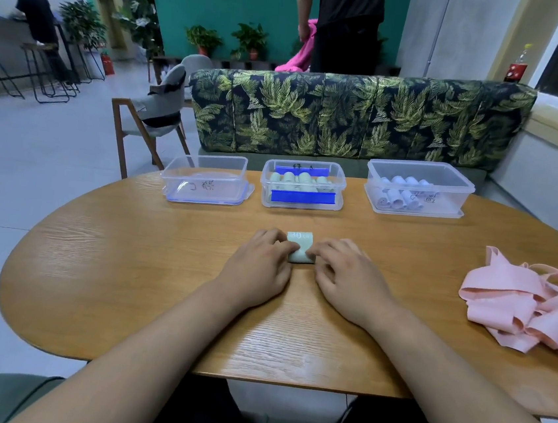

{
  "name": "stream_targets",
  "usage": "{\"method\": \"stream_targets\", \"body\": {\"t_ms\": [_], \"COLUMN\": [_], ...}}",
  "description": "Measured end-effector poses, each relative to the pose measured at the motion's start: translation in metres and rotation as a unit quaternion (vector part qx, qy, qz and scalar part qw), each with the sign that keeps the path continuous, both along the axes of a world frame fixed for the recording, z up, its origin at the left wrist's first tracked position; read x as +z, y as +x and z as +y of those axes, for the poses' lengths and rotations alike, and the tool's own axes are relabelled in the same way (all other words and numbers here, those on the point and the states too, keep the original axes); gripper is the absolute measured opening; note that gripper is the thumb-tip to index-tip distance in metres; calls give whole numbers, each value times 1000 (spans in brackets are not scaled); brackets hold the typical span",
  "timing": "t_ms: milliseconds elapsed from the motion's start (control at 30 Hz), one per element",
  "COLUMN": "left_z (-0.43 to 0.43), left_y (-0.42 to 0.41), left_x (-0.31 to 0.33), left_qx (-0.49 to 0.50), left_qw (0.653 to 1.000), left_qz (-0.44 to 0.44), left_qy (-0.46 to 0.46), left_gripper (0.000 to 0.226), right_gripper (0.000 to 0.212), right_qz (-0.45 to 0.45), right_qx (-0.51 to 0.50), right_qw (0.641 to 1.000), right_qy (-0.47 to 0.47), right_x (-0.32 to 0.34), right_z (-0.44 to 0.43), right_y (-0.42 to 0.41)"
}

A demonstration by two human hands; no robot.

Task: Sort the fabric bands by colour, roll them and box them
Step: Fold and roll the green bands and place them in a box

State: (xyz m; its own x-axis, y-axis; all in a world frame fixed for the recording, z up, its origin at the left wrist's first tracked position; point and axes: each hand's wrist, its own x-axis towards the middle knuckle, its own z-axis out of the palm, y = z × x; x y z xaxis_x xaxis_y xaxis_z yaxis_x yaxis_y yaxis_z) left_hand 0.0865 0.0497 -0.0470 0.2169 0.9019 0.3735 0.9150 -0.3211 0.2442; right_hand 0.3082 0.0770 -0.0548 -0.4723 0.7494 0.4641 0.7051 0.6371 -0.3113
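Observation:
A pale green fabric band (300,248), nearly rolled up, lies at the middle of the wooden table (127,264). My left hand (259,268) and my right hand (344,280) pinch its two ends with curled fingers. At the table's far edge stand three clear boxes: the left box (205,179) holds no rolls, the middle box (302,186) holds several green rolls, and the right box (417,188) holds several white rolls. A loose heap of pink bands (529,303) lies at the right.
A leaf-patterned sofa (349,115) runs behind the table. A wooden chair (153,112) stands at the back left. One person stands behind the sofa holding pink cloth; another stands far left at a counter with stools.

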Motion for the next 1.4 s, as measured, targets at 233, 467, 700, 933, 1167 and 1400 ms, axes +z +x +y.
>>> {"method": "stream_targets", "body": {"t_ms": [233, 467, 700, 933, 1167, 1400], "left_z": [2, 9, 29, 56, 30, -5], "left_y": [1, 3, 6, 3, 6, 13], "left_x": [0, -1, 6, 16, 12, 18], "left_qx": [-11, -22, 24, 17, -75, -140], "left_qw": [1000, 998, 995, 992, 994, 984], "left_qz": [-11, 39, 92, 126, 43, -103], "left_qy": [23, 34, 20, 0, 63, 48], "left_gripper": [46, 38, 39, 36, 33, 45], "right_gripper": [36, 45, 46, 41, 39, 39], "right_qz": [-31, -28, 131, 136, 187, 214], "right_qx": [3, -1, -69, -61, -26, 50], "right_qw": [999, 998, 986, 984, 978, 975], "right_qy": [-15, -55, -81, -101, -86, -36], "right_x": [1, 3, 5, 5, 10, 18], "right_z": [6, 15, 11, 9, 2, -9], "right_y": [-1, -4, 9, 11, 13, 12]}}
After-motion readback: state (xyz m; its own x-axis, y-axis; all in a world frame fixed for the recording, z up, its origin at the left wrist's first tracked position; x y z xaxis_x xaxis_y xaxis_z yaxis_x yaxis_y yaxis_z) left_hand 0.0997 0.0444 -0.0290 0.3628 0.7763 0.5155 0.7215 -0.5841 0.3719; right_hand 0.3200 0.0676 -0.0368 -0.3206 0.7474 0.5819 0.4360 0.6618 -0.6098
